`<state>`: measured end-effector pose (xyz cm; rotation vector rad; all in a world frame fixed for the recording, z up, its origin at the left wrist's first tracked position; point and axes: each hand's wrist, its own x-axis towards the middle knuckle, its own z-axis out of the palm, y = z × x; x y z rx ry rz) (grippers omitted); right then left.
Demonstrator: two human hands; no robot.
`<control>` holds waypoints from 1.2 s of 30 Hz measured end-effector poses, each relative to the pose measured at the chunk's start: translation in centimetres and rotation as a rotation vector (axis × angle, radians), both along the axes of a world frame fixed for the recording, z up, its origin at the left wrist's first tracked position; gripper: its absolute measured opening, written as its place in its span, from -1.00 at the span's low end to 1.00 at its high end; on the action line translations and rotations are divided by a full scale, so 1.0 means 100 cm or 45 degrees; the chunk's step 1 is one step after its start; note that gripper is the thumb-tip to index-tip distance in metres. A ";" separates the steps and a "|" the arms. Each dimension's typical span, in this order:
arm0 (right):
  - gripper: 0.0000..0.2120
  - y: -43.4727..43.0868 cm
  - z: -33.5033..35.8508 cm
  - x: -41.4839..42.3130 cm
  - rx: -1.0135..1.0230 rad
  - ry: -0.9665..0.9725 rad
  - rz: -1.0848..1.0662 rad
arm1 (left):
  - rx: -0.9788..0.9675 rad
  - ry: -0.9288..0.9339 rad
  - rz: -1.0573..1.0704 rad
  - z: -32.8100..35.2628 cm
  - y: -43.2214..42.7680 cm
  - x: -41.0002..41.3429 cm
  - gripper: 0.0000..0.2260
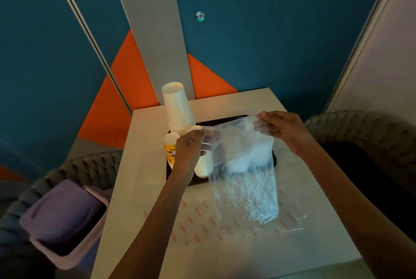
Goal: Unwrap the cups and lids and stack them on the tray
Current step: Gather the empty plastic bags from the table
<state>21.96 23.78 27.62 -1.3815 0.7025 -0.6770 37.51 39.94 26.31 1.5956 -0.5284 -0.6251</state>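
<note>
Both hands hold a clear plastic wrapper [245, 188] stretched open above the table. My left hand [191, 146] pinches its left top edge and my right hand [281, 128] pinches its right top edge. Through the wrapper shows a white shape [245, 157], probably lids, resting on the black tray [274, 159]. A tall stack of white cups [177, 107] stands upside down at the tray's back left. A yellow printed cup [171, 150] sits in front of it, and another white cup [203, 167] lies partly behind my left hand.
A flat clear wrapper with orange dashes [225, 227] lies on the white table [225, 256]. A lilac bin [65, 218] stands open at the left beside a grey woven chair [85, 166]. Another woven chair [371, 130] is at the right.
</note>
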 end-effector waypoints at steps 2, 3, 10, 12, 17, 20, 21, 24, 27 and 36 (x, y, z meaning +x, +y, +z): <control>-0.87 0.000 0.001 0.001 -0.012 0.002 -0.028 | -0.027 0.099 0.022 0.002 -0.003 0.003 -0.72; -0.87 0.000 0.002 0.002 -0.014 -0.002 -0.047 | -0.038 0.167 0.028 0.002 -0.003 0.003 -0.70; -0.88 0.001 0.004 0.004 -0.080 0.019 -0.054 | -0.014 0.241 0.085 0.009 -0.006 -0.002 -0.73; -0.87 0.002 0.006 0.004 -0.099 0.014 -0.032 | -0.034 0.257 0.120 0.012 -0.007 0.001 -0.79; -0.88 0.003 0.009 0.003 -0.179 0.004 0.010 | -0.030 0.399 0.149 0.017 -0.012 0.006 -0.73; -0.88 0.002 0.009 0.003 -0.240 0.032 0.045 | 0.034 0.398 0.157 0.018 -0.015 0.005 -0.74; -0.88 0.001 0.008 0.003 -0.249 0.042 0.048 | 0.037 0.396 0.168 0.018 -0.016 0.006 -0.77; -0.86 -0.001 0.006 0.002 -0.261 0.059 0.000 | -0.058 0.414 0.225 0.018 -0.018 0.005 -0.86; -0.90 -0.001 0.006 0.004 -0.354 0.121 -0.116 | -0.183 0.407 0.258 0.021 -0.020 0.003 -0.88; -0.85 -0.004 0.014 0.005 -0.393 0.014 -0.172 | -0.175 0.296 0.133 0.024 -0.023 0.004 -0.88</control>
